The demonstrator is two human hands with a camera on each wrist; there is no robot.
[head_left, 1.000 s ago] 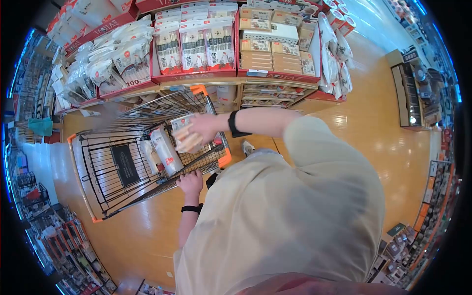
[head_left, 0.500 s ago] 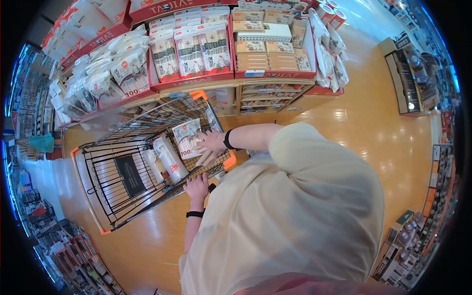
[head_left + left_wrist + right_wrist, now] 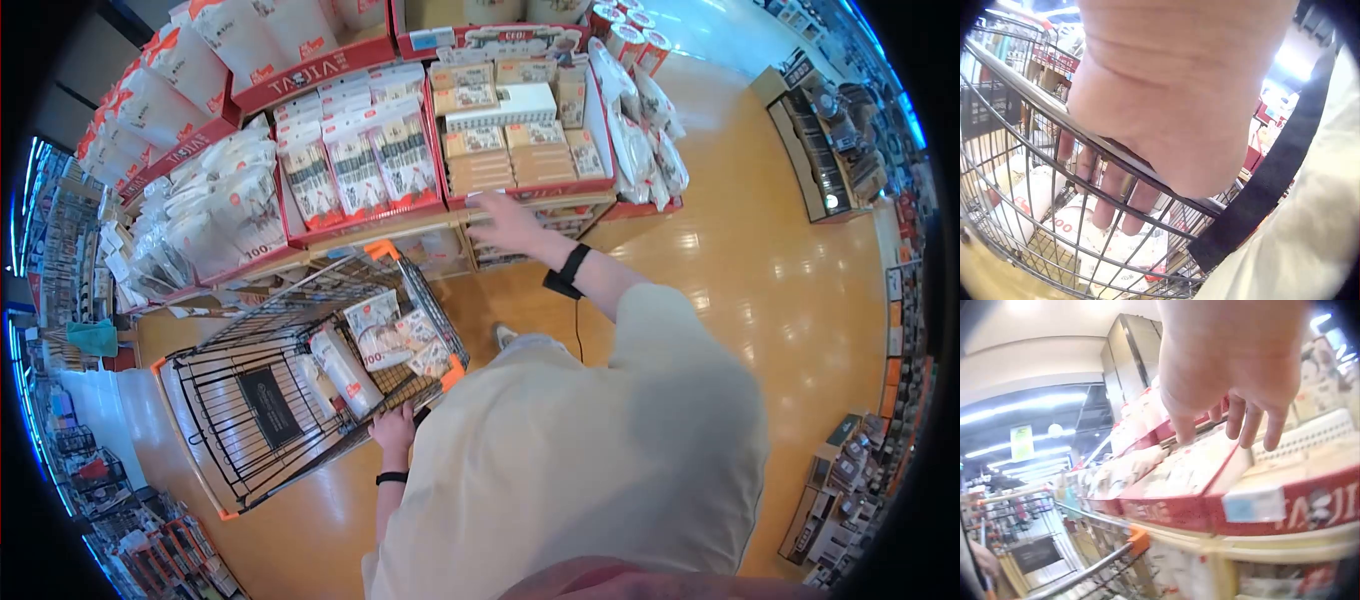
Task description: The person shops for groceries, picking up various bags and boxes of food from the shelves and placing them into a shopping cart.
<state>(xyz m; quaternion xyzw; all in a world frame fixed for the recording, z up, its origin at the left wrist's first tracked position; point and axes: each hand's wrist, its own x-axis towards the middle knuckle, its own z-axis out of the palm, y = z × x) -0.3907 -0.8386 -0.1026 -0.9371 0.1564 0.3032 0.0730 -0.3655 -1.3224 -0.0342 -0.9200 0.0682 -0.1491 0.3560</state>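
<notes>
My left hand [image 3: 393,430] grips the near side rail of a black wire shopping cart [image 3: 268,405]; in the left wrist view its fingers [image 3: 1109,187] bend over the top rail. My right hand [image 3: 510,225] holds nothing and hovers at the display's front edge, fingers spread, below flat tan packs [image 3: 540,160]. In the right wrist view its fingers [image 3: 1252,425] hang down above the red display trays. Inside the cart lie a bag marked 100 [image 3: 375,325], a long white pack [image 3: 343,372] and small tan-and-white packs [image 3: 430,358].
Long packs of chopsticks [image 3: 355,165] fill the middle red tray, and white bags [image 3: 215,195] are heaped to its left. Hanging white bags [image 3: 635,150] cover the display's right end. An orange cart corner [image 3: 382,250] stands close to the shelf front. Another goods stand [image 3: 815,150] is at right.
My right hand has let go of the small tan packs beside the 100 bag and moved out of the cart, up and right to the display. My left hand stays on the rail.
</notes>
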